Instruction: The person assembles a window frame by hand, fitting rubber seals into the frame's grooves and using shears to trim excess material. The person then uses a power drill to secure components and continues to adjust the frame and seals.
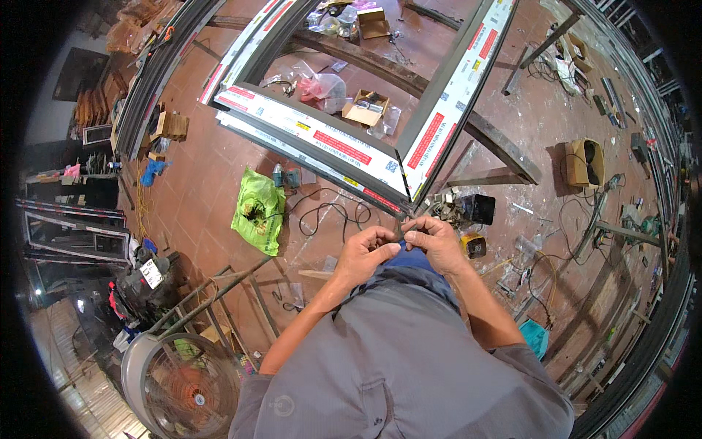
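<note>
My left hand (368, 256) and my right hand (436, 243) are close together in front of my waist. The fingers of both are bent into a pinch, and their tips nearly meet. Something small and dark seems to be between them, too small to name. Just beyond my fingers is the near corner of a dark window or door frame (344, 150), covered in white and red protective film. At that corner a thin dark strip (403, 174) crosses the joint of the two bars. The frame rests raised on dark metal supports (497, 146).
On the tiled floor left of the frame lie a green plastic bag (259, 212), a power drill (278, 175) and a looped black cable (333, 208). A standing fan (183, 385) is at lower left. Cardboard boxes (578, 164), cables and long profiles (673, 124) lie to the right.
</note>
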Action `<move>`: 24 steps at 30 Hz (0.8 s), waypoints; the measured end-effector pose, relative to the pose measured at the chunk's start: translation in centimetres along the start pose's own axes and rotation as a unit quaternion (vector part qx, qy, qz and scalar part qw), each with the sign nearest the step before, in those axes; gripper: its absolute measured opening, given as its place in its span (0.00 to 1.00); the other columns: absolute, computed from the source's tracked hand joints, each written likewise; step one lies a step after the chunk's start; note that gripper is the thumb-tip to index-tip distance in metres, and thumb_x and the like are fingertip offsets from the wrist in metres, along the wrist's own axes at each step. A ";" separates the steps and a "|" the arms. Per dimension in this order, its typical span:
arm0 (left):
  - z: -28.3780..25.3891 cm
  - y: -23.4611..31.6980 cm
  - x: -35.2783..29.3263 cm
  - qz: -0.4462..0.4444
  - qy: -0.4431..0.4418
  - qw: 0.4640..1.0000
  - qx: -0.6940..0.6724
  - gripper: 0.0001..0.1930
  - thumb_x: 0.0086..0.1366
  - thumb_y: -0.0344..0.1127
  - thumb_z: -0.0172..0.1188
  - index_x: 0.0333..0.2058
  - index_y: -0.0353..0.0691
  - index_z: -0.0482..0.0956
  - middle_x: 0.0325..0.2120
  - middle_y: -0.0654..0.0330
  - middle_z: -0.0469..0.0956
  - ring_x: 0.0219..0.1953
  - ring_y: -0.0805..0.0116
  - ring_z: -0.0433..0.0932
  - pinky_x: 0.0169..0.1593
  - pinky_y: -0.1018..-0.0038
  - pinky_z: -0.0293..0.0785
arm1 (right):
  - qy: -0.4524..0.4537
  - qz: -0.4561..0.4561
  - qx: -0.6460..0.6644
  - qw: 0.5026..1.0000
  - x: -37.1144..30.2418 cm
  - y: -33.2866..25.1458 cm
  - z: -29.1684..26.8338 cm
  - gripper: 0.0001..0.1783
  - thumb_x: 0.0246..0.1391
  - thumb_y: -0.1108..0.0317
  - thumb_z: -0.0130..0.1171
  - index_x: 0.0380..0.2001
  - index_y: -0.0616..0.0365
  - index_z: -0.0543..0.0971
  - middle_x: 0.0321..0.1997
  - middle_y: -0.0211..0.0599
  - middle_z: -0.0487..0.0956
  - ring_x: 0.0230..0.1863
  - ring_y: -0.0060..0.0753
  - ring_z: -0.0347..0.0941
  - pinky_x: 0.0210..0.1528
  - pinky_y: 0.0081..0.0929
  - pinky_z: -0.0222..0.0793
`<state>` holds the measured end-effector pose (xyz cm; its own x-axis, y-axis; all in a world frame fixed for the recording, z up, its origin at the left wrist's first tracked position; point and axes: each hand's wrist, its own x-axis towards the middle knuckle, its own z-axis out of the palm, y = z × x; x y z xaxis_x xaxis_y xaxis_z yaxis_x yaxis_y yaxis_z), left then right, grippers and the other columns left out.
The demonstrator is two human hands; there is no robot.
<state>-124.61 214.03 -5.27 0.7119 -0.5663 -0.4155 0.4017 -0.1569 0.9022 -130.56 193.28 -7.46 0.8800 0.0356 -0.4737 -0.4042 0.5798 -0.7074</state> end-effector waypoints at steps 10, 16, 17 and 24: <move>1.6 -1.2 0.9 -0.045 0.037 0.998 -0.029 0.10 0.73 0.35 0.65 0.37 0.32 0.84 0.29 0.63 0.83 0.32 0.78 0.78 0.39 0.77 0.75 | 0.043 -0.072 -0.100 0.991 0.1 0.7 -0.3 0.09 0.64 0.69 0.69 0.34 0.62 0.81 0.30 0.30 0.81 0.29 0.19 0.76 0.31 0.23 0.74; 2.8 -0.8 1.2 -0.052 0.092 0.994 -0.010 0.10 0.73 0.36 0.65 0.38 0.34 0.87 0.27 0.67 0.82 0.28 0.82 0.72 0.31 0.80 0.67 | 0.082 -0.098 -0.212 0.969 0.8 1.9 -0.9 0.11 0.64 0.65 0.68 0.31 0.62 0.83 0.28 0.28 0.81 0.30 0.17 0.75 0.32 0.22 0.72; 2.9 -0.9 1.5 -0.041 0.106 0.993 -0.011 0.10 0.72 0.35 0.65 0.37 0.34 0.87 0.27 0.67 0.82 0.28 0.82 0.73 0.32 0.80 0.67 | 0.094 -0.112 -0.240 0.960 0.8 1.9 -0.8 0.11 0.64 0.65 0.68 0.31 0.62 0.83 0.28 0.28 0.81 0.30 0.17 0.75 0.32 0.22 0.71; 2.9 -2.0 3.2 -0.051 0.147 0.987 -0.035 0.08 0.69 0.33 0.68 0.36 0.33 0.88 0.27 0.66 0.82 0.27 0.80 0.74 0.33 0.79 0.67 | 0.117 -0.088 -0.174 0.974 1.9 2.4 -1.2 0.11 0.64 0.65 0.68 0.33 0.63 0.83 0.27 0.28 0.81 0.29 0.16 0.73 0.31 0.22 0.69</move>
<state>-124.83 210.21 -8.07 0.7973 -0.2899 -0.5294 0.5124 -0.1385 0.8475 -130.19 193.77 -10.72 0.8790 -0.2496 -0.4064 -0.3479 0.2471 -0.9044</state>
